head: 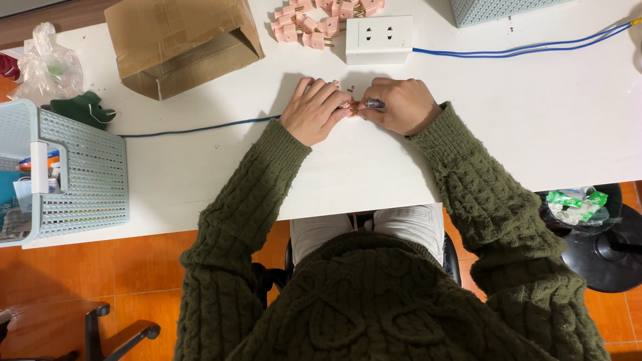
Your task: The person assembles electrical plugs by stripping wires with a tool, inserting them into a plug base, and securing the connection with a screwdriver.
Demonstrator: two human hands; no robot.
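Green sweater sleeves [374, 287] reach over the white table [535, 120]. Left hand [313, 110] pinches a small pink plug [349, 107]; right hand [399, 105] grips a little tool [373, 103] against it. Best to hold both steady and press gently.

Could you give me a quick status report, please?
Left hand and right hand both pinch a small pink plug. White socket block beyond. Nothing between.
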